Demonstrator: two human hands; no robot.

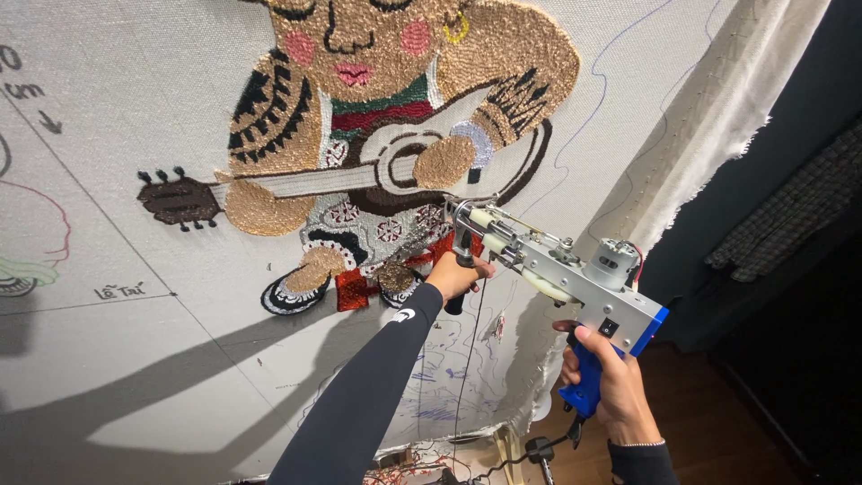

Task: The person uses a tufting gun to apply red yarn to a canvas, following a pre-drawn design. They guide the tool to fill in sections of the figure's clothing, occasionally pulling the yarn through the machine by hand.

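While both hands gripped the tool, entries were logged against one landmark, the tufted guitar-player figure [386,153].

Backing cloth [135,359]: pale, stretched flat behind the figure, so the tool could press square against it; frayed loose edge hung to the right of the figure.

Tufting gun [557,269]: grey metal body with blue grip, angled up-left, nose meeting the cloth at the figure's lower right, by the red patch. Two-handed hold judged to steady it against the fabric.

Left hand [456,277]: closed around the gun's front handle, just below the figure's lower edge; black sleeve ran down from it.

Right hand [611,386]: wrapped around the blue rear grip, well right of and below the figure, forefinger up near the trigger.

Power cord [503,462]: hung from the grip's base, below the figure.

Handwritten marks [119,291]: small dark lettering left of the figure, beside ruled guide lines; a short arrow higher up, far left.
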